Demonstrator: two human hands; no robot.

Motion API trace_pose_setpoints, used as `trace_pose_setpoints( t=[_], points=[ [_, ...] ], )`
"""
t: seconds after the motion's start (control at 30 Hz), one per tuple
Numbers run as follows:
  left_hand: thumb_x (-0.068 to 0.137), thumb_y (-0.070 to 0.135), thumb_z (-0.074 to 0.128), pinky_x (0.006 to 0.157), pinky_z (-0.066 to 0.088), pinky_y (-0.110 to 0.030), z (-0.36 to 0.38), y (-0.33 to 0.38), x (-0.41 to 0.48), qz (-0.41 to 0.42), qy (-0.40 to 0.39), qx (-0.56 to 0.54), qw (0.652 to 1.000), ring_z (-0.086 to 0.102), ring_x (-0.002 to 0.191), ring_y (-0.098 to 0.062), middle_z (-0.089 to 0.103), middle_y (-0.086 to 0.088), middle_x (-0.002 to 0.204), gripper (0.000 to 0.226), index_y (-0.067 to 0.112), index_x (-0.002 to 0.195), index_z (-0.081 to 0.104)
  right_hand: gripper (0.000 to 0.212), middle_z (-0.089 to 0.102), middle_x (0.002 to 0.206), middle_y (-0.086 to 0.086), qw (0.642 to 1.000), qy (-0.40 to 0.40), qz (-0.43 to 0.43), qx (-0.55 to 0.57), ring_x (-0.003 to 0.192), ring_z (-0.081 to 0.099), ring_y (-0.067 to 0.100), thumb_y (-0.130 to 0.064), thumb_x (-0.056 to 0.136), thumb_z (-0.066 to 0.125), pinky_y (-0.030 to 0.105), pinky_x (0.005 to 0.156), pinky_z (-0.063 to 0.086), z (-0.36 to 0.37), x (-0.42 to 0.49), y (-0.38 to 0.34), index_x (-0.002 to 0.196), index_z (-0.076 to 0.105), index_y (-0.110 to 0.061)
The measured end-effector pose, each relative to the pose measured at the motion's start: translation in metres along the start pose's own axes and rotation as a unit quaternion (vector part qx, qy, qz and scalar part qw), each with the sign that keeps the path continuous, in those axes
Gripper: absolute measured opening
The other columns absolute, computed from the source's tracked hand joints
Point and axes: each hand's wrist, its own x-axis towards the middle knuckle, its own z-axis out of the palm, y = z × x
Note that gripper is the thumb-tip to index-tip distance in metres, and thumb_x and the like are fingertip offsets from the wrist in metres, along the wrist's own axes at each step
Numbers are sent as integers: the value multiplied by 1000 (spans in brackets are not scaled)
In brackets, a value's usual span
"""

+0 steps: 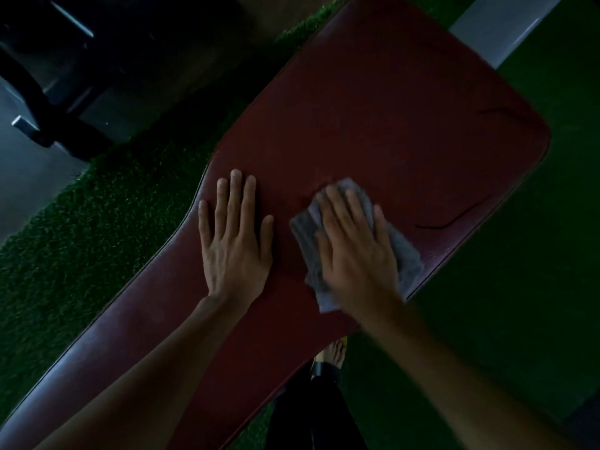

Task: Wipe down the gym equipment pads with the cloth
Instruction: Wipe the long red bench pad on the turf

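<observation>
Right hand [354,251], fingers spread flat, presses the grey cloth [409,259] onto the red padded surface [406,108] at 4 o'clock of centre, apparently to wipe, while the left hand [233,241] lies flat at its 9 o'clock, likely bracing.

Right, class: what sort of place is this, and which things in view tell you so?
Most likely a gym: a dark red padded bench, green artificial turf underfoot, and a black metal equipment frame nearby.
</observation>
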Motion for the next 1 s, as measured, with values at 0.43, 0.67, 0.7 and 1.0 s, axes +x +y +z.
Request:
trace_pose_setpoints(
  t=[0.43, 0.67, 0.7, 1.0],
  points=[
    [105, 44, 23, 125, 1, -42, 0, 4, 1, -19, -4, 7, 1000, -2, 153, -12, 6, 1, 166, 59, 19, 158, 12, 53, 8, 168, -4, 999, 15, 33, 30, 155, -1, 17, -35, 108, 22, 48, 125, 4, -26, 97, 19, 159, 14, -23],
    [105, 44, 25, 125, 3, -43, 1, 2, 0, -18, 2, 12, 1000, -1, 153, -13, 6, 1, 165, 60, 18, 158, 14, 54, 10, 168, 0, 999, -7, -38, 0, 155, 5, 19, -37, 109, 23, 46, 125, 7, -3, 4, 7, 160, 16, -19],
    [105, 44, 24, 125, 3, -43, 1, 2, 0, -18, 1, 11, 1000, -1, 153, -13, 6, 2, 165, 60, 18, 158, 14, 54, 10, 168, 0, 998, -7, -55, -1, 155, 4, 19, -37, 109, 21, 46, 125, 7, -4, 21, 15, 160, 15, -20],
    [105, 41, 25, 124, 7, -44, 2, 2, 0, -11, 19, 1, 1000, 5, 153, -14, 13, 0, 165, 57, 17, 157, 20, 56, 11, 167, 6, 992, 3, -127, -29, 155, 7, 25, -37, 107, 20, 50, 124, 14, -1, 35, -5, 159, 16, -15]
  ],
)
